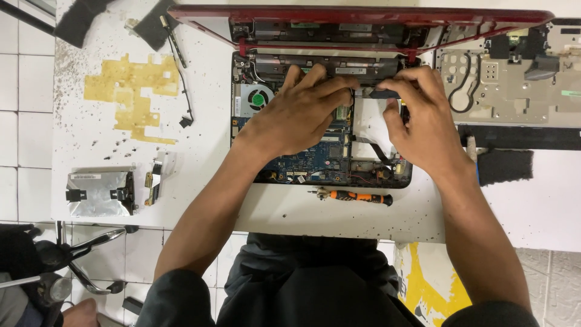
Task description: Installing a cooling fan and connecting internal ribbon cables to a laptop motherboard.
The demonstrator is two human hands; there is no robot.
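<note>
Where the white worktop (109, 145) carries it, an opened red laptop with its blue circuit board exposed (315, 158) sits at centre, its lid (363, 15) tilted back at the far edge. Left hand (299, 115) — palm down over the board, fingers (315, 85) close together and curled onto the black hinge-side strip; whether they grip anything cannot be told. Right hand (423, 121) — fingers pinching a small black slim part (382, 94) just beside the left fingertips, above the pale bare bay of the chassis. Round cooling fan (259, 99) — just left of the left hand. Orange-handled screwdriver (357, 197) — lying on the worktop, just below the laptop's near edge. Silver rectangular drive in a metal bracket (100, 194) — well apart at left. Grey detached palm-rest panel (514, 85) — at right, beside the lid. Yellow peeled patch (130, 97) — on the worktop at upper left.
</note>
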